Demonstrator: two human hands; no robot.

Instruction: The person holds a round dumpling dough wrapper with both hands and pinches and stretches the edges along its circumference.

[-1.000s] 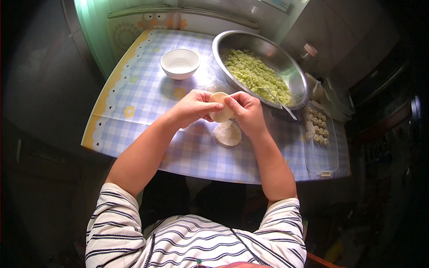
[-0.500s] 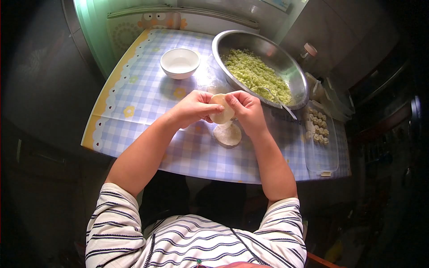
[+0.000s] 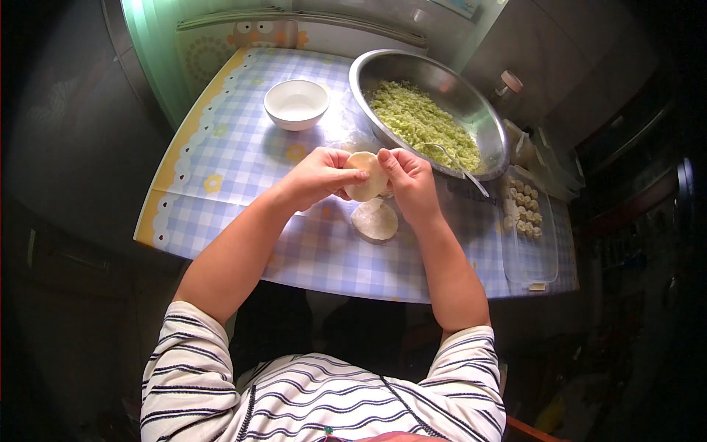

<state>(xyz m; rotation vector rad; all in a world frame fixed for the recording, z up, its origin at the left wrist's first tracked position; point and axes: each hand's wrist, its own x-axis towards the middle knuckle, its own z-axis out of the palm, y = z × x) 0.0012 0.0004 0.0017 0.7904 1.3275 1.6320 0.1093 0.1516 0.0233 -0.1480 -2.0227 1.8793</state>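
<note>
Between my hands is a round, pale dumpling wrapper (image 3: pixel 366 186), held up over the table. My left hand (image 3: pixel 324 177) pinches its left side, with the thumb lying across the front. At its upper right edge my right hand (image 3: pixel 409 180) grips with thumb and fingers. Just below, a stack of floured dumpling wrappers (image 3: pixel 375 222) lies on the checked tablecloth. Beyond my hands stands a large steel bowl (image 3: pixel 471 103) of chopped green filling (image 3: pixel 423 125), and a metal spoon (image 3: pixel 471 181) leans out over its near rim.
A white bowl (image 3: pixel 297 104) stands at the back left. On the right, a clear plastic box (image 3: pixel 529 261) holds several finished dumplings (image 3: pixel 524 206). Behind it are a jar with a pink lid (image 3: pixel 510 82) and more clear containers (image 3: pixel 556 166). The blue checked tablecloth (image 3: pixel 243 184) covers the table.
My right thumb has shifted slightly up and right along the wrapper's edge, uncovering more of it. The left hand keeps its hold almost unmoved.
</note>
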